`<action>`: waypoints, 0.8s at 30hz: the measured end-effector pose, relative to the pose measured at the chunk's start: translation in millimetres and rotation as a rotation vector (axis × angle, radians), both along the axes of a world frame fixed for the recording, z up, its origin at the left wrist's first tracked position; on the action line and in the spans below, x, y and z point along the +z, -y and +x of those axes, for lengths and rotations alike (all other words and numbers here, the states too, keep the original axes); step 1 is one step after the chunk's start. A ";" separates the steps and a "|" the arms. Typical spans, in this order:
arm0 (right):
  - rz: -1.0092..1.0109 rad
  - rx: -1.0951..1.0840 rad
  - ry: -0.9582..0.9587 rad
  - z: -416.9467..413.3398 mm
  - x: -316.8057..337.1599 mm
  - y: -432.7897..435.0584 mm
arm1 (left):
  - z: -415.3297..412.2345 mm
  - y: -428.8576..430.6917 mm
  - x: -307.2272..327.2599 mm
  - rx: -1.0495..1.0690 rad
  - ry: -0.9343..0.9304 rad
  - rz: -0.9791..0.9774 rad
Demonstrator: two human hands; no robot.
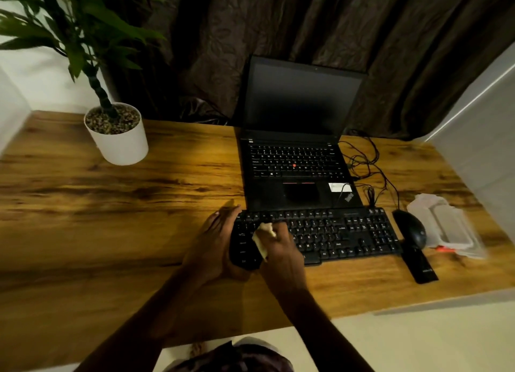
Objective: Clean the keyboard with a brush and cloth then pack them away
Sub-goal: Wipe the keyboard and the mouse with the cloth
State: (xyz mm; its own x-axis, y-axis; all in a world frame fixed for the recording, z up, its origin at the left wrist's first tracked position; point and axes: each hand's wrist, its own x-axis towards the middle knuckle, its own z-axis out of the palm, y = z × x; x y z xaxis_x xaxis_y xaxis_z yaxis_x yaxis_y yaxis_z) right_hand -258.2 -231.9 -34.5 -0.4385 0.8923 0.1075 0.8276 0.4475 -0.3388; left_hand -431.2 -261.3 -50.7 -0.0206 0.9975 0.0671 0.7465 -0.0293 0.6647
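Observation:
A black keyboard (348, 235) lies on the wooden desk (111, 218) in front of an open laptop (295, 160). My left hand (214, 240) grips the keyboard's left end, fingers curled round its edge. My right hand (278, 249) holds a pale crumpled cloth (263, 238) pressed on the keys at the left side of the keyboard. A clear plastic case (448, 227) with something orange-red at its near edge sits at the far right. I cannot pick out a brush.
A black mouse (412, 228) and a flat black device (420, 266) lie right of the keyboard. Tangled cables (367, 162) run beside the laptop. A potted plant in a white pot (119, 140) stands at the back left. Dark curtains hang behind the desk.

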 end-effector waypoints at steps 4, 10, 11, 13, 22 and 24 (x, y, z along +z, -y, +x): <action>0.029 -0.135 0.052 33.6 0.0 -16.5 | -1.1 -1.1 -0.3 0.002 -0.021 -0.061; 0.025 -0.066 -0.043 10.6 -2.4 -2.5 | 0.0 -2.9 -3.9 0.011 0.010 -0.045; 0.019 -0.026 -0.051 6.3 -2.4 0.5 | 0.5 -2.4 -5.1 0.017 0.014 -0.039; 0.018 0.004 -0.039 7.8 -3.4 -0.3 | -0.3 -2.1 -8.6 0.027 0.017 -0.047; 0.054 -0.182 -0.011 35.0 -1.1 -14.7 | -0.3 -1.4 2.8 -0.023 -0.029 -0.016; 0.057 -0.086 -0.010 23.6 -4.1 -8.5 | 0.2 -0.6 3.4 -0.014 -0.024 -0.011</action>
State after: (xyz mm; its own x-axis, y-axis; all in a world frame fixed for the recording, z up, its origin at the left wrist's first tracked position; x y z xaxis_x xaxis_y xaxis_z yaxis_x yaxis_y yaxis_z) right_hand -234.6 -223.4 -38.6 -0.3589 0.9190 0.1631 0.8607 0.3934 -0.3230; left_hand -431.0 -260.7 -47.3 -0.0054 0.9984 0.0567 0.7618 -0.0326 0.6470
